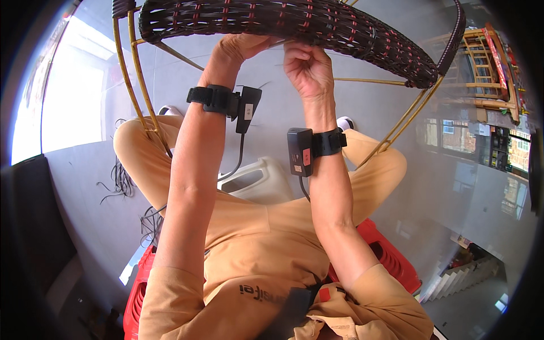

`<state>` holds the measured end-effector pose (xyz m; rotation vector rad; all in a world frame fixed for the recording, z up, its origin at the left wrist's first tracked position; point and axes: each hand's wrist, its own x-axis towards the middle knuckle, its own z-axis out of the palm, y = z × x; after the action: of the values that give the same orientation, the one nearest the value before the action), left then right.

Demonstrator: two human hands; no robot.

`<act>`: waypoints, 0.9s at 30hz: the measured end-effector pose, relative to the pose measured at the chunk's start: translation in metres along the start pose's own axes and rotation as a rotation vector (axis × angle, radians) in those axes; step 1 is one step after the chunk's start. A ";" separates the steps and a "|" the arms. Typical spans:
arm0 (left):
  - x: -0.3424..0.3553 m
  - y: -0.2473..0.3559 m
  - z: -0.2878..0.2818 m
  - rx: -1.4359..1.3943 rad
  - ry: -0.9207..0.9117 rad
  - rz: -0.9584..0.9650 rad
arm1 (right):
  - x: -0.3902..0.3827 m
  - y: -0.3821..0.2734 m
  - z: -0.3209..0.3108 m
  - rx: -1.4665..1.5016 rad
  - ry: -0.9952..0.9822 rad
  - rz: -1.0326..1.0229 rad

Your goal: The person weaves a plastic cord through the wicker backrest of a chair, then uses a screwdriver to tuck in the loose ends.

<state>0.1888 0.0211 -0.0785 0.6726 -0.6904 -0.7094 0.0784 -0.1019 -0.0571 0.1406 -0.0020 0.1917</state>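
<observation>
A dark brown woven wicker chair piece (238,17) with reddish strands spans the top of the view on a thin brass-coloured metal frame (126,73). My left hand (245,46) reaches up against its lower edge, and most of its fingers are hidden beneath the weave. Close beside it, my right hand (310,67) is closed, palm turned up, with curled fingers at the same edge. A thin pale strip shows between the two hands; what the right fingertips pinch is too small to make out.
Frame legs come down beside both my knees. A pale plastic stool (258,178) stands between my legs, and red plastic (391,255) shows beneath me. Loose dark strands (122,178) lie on the floor at left. Wooden furniture (481,68) stands far right. Each wrist carries a strapped black box with a cable.
</observation>
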 end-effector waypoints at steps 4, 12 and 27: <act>-0.003 -0.006 -0.015 0.155 -0.074 0.056 | -0.003 0.004 0.004 0.039 -0.015 0.036; -0.001 -0.001 0.009 0.067 -0.051 0.058 | -0.103 -0.004 0.010 -0.948 0.428 0.030; -0.002 0.002 0.022 0.197 -0.022 0.137 | -0.218 -0.022 0.001 -1.371 0.874 0.062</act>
<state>0.1717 0.0173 -0.0647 0.7905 -0.8258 -0.5276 -0.1310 -0.1650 -0.0622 -1.3191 0.7211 0.2651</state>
